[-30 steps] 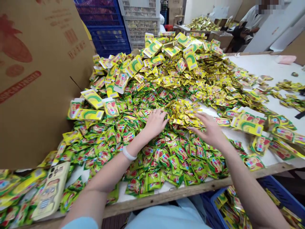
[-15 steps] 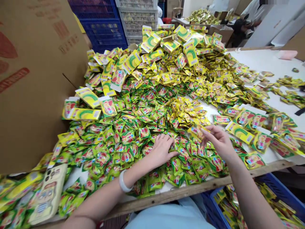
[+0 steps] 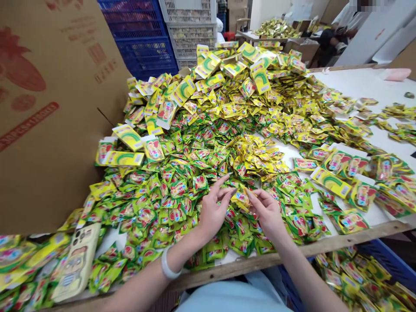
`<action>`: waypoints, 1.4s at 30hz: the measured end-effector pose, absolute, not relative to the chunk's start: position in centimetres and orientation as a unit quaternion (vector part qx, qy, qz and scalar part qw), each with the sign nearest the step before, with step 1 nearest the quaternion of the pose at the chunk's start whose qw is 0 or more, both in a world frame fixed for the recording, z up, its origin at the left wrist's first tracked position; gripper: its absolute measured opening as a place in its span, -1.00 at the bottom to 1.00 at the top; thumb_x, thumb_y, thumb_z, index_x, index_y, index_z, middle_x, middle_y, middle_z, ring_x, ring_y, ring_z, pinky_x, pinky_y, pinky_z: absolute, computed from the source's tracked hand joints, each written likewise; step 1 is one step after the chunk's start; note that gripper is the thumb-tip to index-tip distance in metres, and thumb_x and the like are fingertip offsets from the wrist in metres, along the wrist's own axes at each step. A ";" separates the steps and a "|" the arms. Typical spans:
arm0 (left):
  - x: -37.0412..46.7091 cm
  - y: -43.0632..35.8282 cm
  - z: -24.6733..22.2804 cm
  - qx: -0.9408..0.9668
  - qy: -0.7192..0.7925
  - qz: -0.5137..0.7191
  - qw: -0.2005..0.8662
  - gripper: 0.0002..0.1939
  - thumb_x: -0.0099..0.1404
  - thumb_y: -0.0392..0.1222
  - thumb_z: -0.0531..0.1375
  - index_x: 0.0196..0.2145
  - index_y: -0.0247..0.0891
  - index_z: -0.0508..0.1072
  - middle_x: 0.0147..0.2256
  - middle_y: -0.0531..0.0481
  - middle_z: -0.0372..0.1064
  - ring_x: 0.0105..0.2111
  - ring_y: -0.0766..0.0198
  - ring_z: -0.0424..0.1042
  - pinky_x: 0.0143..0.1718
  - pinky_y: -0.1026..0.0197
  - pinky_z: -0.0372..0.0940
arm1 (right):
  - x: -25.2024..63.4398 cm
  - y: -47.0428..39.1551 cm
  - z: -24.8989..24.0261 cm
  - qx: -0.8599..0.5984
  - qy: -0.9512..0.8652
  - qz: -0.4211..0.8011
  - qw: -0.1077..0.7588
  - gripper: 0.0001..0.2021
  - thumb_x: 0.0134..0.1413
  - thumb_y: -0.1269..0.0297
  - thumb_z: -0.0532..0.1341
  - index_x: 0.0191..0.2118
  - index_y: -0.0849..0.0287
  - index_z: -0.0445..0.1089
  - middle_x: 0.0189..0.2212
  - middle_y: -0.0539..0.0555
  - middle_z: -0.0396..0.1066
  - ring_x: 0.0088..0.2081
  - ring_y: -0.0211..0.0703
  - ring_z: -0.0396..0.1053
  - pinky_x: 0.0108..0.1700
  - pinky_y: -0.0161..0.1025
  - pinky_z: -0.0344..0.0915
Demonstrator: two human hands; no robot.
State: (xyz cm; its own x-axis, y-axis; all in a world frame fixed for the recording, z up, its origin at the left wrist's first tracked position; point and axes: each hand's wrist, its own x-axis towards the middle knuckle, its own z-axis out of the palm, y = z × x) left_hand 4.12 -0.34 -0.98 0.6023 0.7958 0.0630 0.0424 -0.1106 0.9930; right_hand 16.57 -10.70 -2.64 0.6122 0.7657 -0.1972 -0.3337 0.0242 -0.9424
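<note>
Right hand (image 3: 268, 216) has thumb and fingertips pinched on the right end of a yellow packet (image 3: 241, 198). Packet is held up over the near-middle of the table (image 3: 351, 86), above a spread of green packets (image 3: 144, 214).

Left hand (image 3: 212, 212) is just left of it: index finger stands away from the thumb, thumb tip right at the packet's left end. From my feed I can't tell if it's pinching there or only touching. White band (image 3: 169, 263) on that wrist.

Just beyond both hands I've got a small pile of yellow packets (image 3: 256, 156), with bare white table to its right. Far side is a big heap of loose yellow packets, with yellow-green boxes (image 3: 208, 65) on top. More boxes sit right of the right hand, near the table's wooden edge (image 3: 247, 265).

Left: large cardboard box (image 3: 61, 130), phone-shaped item in a cream case (image 3: 77, 264) lying among packets at the near left. Near right, below table level: blue bin (image 3: 390, 260) full of packed goods. Far left, blue crates (image 3: 147, 54) stacked beside white crates (image 3: 191, 41). Far right, a co-worker (image 3: 343, 19) at the back, well apart from my table.
</note>
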 end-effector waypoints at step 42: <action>3.3 2.1 4.8 0.702 0.188 0.078 0.682 -0.69 0.15 0.02 0.26 -0.28 -0.24 0.34 -0.41 0.02 0.36 -0.39 0.26 0.37 -0.28 0.19 0.34 | 19.3 -9.8 6.1 -0.497 -0.425 0.288 0.700 -0.86 0.09 0.21 0.34 -0.21 0.06 0.47 -0.29 -0.01 0.42 -0.65 -0.40 0.26 -0.68 -0.36 0.27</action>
